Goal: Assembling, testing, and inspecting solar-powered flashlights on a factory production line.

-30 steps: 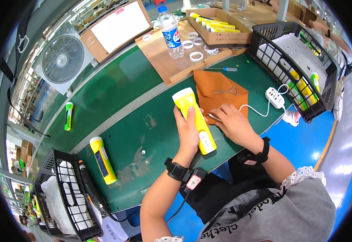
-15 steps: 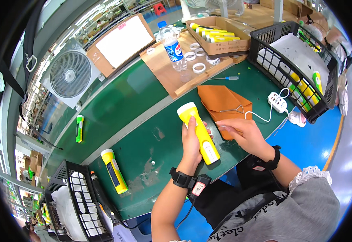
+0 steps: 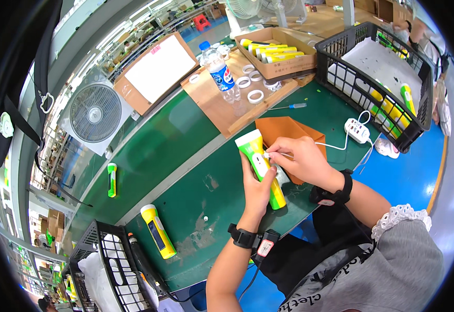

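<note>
Head view: the left hand point(image 3: 257, 192) curls its fingers around a green and yellow flashlight point(image 3: 261, 165), which tilts over the green table point(image 3: 193, 195) with its white end toward eleven o'clock. Thumb and finger of the right hand point(image 3: 304, 160) are pinched nearly closed on a small white plug point(image 3: 266, 155), just beside the flashlight's white panel; I can't tell if they touch. From that flashlight, an orange cloth point(image 3: 289, 129) lies at one o'clock, a white power strip point(image 3: 358, 130) at two, a drink bottle point(image 3: 221, 76) at eleven, and another yellow flashlight point(image 3: 158, 232) at eight.
</note>
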`<state>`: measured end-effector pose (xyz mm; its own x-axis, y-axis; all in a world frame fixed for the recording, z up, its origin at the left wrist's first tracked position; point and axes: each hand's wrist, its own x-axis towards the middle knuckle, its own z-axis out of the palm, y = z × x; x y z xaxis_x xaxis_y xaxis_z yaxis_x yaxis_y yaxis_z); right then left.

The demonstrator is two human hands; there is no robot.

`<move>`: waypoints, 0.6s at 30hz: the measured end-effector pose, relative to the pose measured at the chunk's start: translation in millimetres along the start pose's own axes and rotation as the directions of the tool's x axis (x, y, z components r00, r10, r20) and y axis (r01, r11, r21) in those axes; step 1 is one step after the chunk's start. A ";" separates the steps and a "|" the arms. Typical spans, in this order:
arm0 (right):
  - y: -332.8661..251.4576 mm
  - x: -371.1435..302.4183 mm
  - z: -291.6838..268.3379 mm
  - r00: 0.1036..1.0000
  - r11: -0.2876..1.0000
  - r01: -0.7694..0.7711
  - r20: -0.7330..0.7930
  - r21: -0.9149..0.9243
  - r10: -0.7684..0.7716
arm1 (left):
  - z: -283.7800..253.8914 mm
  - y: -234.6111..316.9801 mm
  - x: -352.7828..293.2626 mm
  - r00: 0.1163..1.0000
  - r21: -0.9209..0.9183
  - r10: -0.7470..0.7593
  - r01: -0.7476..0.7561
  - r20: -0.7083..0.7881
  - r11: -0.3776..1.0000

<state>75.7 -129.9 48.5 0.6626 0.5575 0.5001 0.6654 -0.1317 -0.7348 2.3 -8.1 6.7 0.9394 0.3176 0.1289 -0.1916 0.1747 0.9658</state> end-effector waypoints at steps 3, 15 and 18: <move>-2.8 -0.6 3.8 0.999 0.995 0.028 -0.023 0.094 -0.026 | 5.6 5.9 -3.3 0.998 0.028 0.019 -0.018 -0.056 0.999; -7.7 0.3 4.1 0.995 0.993 0.066 -0.061 -0.093 -0.072 | 3.1 1.1 -4.4 0.954 0.565 0.298 -0.235 -0.021 0.791; -4.9 5.2 -2.2 0.998 1.000 -0.013 0.066 -0.016 0.014 | 2.9 3.9 -5.4 0.970 0.536 0.245 -0.202 -0.008 0.820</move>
<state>76.6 -128.1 55.7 0.6480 0.6082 0.4585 0.6620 -0.1519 -0.7339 -2.7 -11.8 10.3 0.8617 0.3580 0.3595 -0.1948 -0.4208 0.8860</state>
